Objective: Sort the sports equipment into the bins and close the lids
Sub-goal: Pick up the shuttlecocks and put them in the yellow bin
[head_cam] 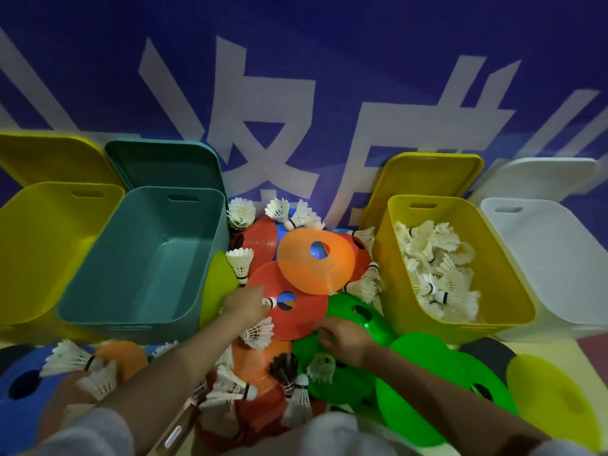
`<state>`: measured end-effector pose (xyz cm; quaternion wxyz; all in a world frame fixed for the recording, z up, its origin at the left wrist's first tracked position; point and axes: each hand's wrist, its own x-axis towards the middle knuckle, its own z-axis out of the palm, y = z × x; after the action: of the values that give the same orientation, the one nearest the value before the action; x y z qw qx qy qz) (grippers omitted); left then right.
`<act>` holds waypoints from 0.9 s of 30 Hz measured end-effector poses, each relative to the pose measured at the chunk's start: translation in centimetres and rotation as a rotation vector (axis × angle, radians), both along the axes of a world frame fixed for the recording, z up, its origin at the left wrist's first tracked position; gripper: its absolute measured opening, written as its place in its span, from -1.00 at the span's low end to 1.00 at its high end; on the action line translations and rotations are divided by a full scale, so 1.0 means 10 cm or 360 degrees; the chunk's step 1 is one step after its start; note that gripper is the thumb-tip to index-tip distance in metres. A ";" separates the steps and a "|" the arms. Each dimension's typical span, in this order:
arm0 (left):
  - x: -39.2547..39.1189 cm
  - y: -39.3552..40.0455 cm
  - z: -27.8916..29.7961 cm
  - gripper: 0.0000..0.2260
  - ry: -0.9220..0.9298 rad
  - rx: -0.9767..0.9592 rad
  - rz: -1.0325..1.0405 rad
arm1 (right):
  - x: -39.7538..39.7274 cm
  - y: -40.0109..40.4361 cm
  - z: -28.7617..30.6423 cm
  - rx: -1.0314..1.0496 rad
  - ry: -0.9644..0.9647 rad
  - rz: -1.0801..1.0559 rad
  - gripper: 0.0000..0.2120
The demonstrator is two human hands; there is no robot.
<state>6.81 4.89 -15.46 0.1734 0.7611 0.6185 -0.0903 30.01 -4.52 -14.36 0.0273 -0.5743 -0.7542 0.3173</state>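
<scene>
From the head view, the sorting is looking only partly done: the yellow bin on the right [460, 271] is holding a heap of white shuttlecocks, while the teal bin [144, 258], the yellow bin at far left [42, 245] and the white bin [552, 264] are showing nothing inside as far as can be seen, and all four lids are standing open behind them against the blue banner [296, 77]. A mixed pile is lying between the bins, so most of the work seems to be remaining, including every lid. The left hand [245, 304] is reaching over the red disc cone [289, 307], its fingers curling around the cork of a shuttlecock [271, 302] lying at the cone's centre hole. The right hand [342, 340] is resting at the edge of a green disc cone [358, 315], fingers bent against its rim; whether it is actually pinching the cone I cannot tell. An orange disc cone [312, 264] is overlapping the red one just beyond the left hand, and loose shuttlecocks are lying scattered near both forearms, with blue, green and yellow-green cones spreading toward the near edge.
</scene>
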 end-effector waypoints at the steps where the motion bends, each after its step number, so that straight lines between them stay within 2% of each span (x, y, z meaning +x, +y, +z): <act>1: -0.02 0.03 0.01 -0.60 -0.0059 -0.0016 0.0021 | 0.03 -0.07 -0.01 -0.0016 -0.0017 0.0034 -0.63; 6: -0.11 0.00 0.04 -0.65 -0.0466 0.0113 0.0102 | 0.18 -0.36 -0.09 -0.0029 -0.0225 0.0312 -0.31; 10: -0.17 -0.14 0.08 -0.65 -0.0891 0.0249 0.0173 | 0.19 -0.40 -0.15 0.0018 -0.0493 0.0518 -0.23; 13: -0.20 -0.24 0.14 -0.65 -0.1094 0.0320 0.0218 | 0.15 -0.38 -0.19 0.0002 -0.0533 0.0509 -0.17; 16: -0.22 -0.31 0.20 -0.66 -0.1160 0.0409 0.0273 | 0.07 -0.35 -0.25 -0.0011 -0.0385 0.0392 -0.17; 21: -0.23 -0.31 0.27 -0.64 -0.1186 0.0462 0.0374 | -0.04 -0.32 -0.27 -0.0067 0.0043 0.0138 -0.18; 27: -0.19 -0.14 0.33 -0.62 -0.1232 0.0462 0.0373 | -0.09 -0.25 -0.02 -0.0042 0.0397 -0.0243 -0.20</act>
<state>4.89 3.50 -12.20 0.2930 0.6799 0.5963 0.3102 29.06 -7.06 -14.55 0.1375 -0.5865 -0.6947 0.3931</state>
